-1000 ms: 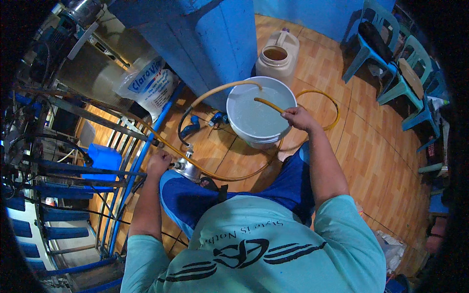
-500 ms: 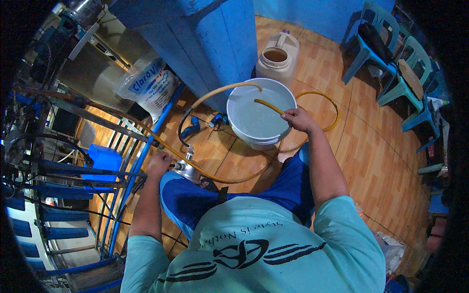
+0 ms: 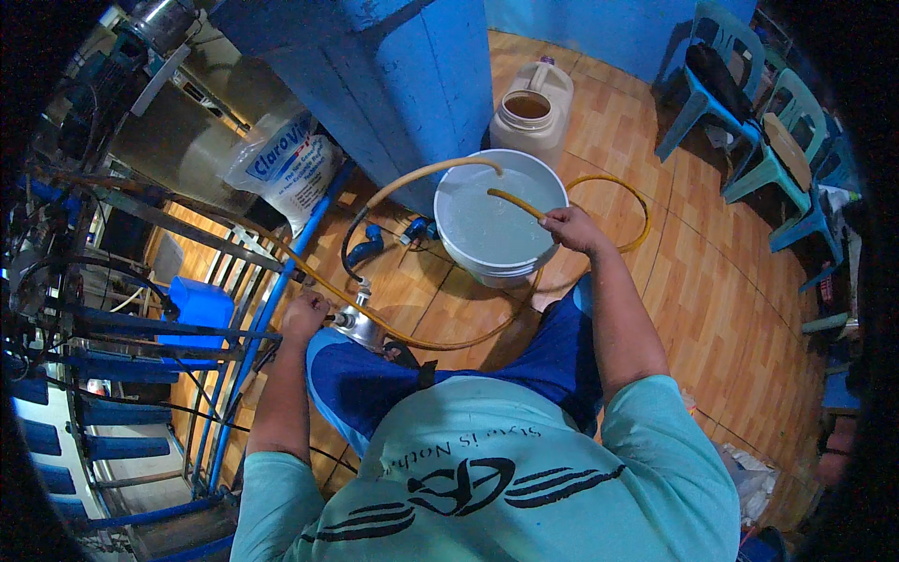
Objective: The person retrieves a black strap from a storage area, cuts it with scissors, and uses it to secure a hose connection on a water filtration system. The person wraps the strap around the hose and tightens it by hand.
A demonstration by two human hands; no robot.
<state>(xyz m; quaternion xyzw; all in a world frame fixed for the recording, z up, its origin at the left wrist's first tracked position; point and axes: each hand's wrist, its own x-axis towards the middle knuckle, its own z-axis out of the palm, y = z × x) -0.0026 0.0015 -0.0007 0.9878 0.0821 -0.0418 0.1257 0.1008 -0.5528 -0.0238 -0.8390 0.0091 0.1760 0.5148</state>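
My right hand (image 3: 573, 228) holds a yellow hose (image 3: 513, 199) near its end, above a white bucket (image 3: 459, 234) of cloudy water. A tan hose (image 3: 417, 174) arches over the bucket's far side and joins a black length leading down to a small metal pump (image 3: 363, 328) on the floor. My left hand (image 3: 306, 312) is closed on a short black handle (image 3: 331, 318) at the pump's left side, partly hidden by the fingers. The yellow hose runs across the pump and coils to the right of the bucket.
A beige jerrycan (image 3: 538, 131) stands behind the bucket beside a blue pillar (image 3: 393, 84). Blue fittings (image 3: 367, 242) lie near the pump. A metal frame (image 3: 159, 328) with pipes, a white sack (image 3: 286, 159) and a blue container (image 3: 197, 314) are at left. Plastic chairs (image 3: 787, 178) line the right.
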